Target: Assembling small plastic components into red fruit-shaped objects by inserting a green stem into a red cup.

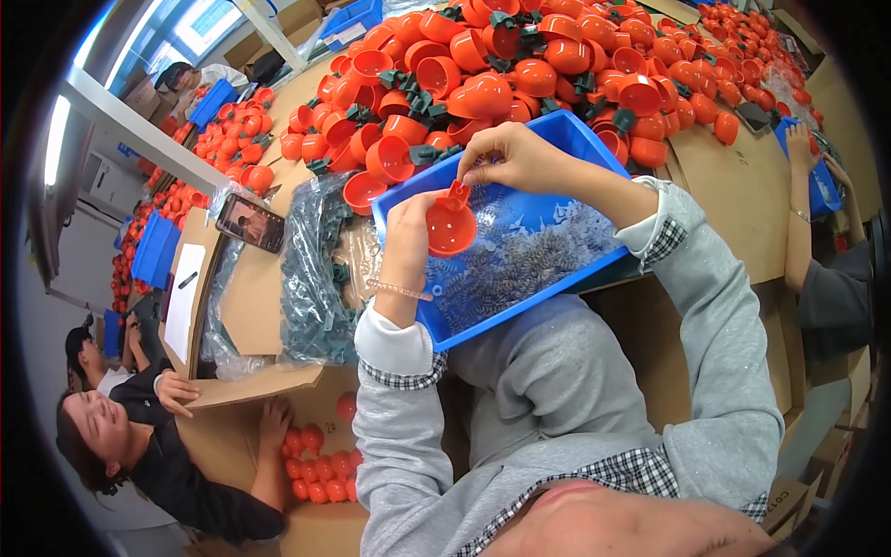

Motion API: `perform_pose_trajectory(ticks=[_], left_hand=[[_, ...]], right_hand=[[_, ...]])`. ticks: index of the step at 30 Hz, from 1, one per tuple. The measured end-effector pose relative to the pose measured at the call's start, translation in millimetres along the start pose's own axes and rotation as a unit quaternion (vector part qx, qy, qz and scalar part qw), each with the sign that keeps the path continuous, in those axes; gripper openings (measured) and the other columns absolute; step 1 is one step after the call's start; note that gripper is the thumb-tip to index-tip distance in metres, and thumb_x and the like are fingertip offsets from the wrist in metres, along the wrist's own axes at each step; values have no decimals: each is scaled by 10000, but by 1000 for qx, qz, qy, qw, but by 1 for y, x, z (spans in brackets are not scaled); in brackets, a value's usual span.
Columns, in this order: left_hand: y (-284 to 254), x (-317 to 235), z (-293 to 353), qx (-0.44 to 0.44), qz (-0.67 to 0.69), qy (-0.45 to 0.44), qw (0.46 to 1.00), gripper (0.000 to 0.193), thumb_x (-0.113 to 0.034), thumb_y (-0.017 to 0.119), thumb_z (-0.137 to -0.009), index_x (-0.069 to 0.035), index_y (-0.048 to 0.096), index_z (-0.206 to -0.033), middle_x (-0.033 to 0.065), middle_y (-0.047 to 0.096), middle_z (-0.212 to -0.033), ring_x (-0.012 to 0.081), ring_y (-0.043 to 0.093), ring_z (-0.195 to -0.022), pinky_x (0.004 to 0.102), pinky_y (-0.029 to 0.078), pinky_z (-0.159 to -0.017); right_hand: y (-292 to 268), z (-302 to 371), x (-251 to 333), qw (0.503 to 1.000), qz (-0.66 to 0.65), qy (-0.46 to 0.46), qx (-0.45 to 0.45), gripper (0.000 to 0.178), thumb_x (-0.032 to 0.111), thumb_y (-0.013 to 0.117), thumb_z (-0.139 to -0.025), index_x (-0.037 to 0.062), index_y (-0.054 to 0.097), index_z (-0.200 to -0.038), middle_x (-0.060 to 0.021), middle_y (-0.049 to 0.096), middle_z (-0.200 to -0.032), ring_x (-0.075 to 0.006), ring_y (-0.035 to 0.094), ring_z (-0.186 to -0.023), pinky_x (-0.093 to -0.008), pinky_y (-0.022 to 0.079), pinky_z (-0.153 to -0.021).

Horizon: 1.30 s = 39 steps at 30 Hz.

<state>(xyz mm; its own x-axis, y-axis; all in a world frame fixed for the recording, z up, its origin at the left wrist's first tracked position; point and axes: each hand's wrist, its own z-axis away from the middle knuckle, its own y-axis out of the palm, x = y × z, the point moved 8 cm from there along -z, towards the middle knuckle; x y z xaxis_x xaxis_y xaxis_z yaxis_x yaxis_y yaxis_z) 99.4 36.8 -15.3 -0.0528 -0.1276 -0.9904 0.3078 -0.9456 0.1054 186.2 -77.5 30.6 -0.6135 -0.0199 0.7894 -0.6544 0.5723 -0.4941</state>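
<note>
My left hand (406, 232) grips a red plastic cup-shaped shell (451, 232), its hollow side facing up. A small red tab (456, 195) stands out at the shell's upper edge. The fingers of my right hand (506, 156) are pinched together right by that tab; whatever they hold is too small to make out. Both hands are over a blue plastic tray (506, 316). Inside it lie many small metal springs (506, 255) and, farther up, small clear plastic bits (566, 218).
Red shells with dark green parts (501, 74) are heaped beyond the tray. A plastic bag of dark green parts (320, 269) and a phone (251, 223) stand on the left. Red pieces fill a cardboard box (320, 529) beside a co-worker (158, 446). Another person's arm (800, 213) reaches in at right.
</note>
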Motion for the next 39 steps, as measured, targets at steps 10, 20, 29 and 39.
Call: perform_pose_trajectory(ticks=[10,20,29,39], left_hand=[[-1,0,1,-3,14,-6,1000,323,-178,432,-869,46,641,-973,113,669,-874,155,633,-766,242,482,-704],[0,-1,0,17,33,3,999,316,-157,425,-868,46,637,-982,115,663,-902,160,631,-801,256,480,-739],[8,-8,4,55,-66,44,995,310,-116,420,-842,65,640,-964,117,659,-866,162,621,-774,249,481,-721],[6,-9,4,4,-83,56,995,237,-169,613,-836,33,651,-953,96,661,-841,138,628,-714,218,482,-656]], right_hand=[[0,1,7,998,-44,-25,-24,110,67,688,-747,14,662,-840,-60,604,-706,-121,539,-669,-276,436,-627],[7,1,4,1000,3,-3,4,109,65,699,-744,25,659,-836,-38,587,-730,-98,533,-694,-252,424,-618],[22,3,-28,977,-126,147,93,231,123,747,-720,-25,598,-817,-74,613,-698,-111,587,-644,-235,471,-588],[4,4,-19,966,-217,137,10,220,128,687,-789,-45,643,-918,-100,653,-800,-130,632,-760,-253,506,-695]])
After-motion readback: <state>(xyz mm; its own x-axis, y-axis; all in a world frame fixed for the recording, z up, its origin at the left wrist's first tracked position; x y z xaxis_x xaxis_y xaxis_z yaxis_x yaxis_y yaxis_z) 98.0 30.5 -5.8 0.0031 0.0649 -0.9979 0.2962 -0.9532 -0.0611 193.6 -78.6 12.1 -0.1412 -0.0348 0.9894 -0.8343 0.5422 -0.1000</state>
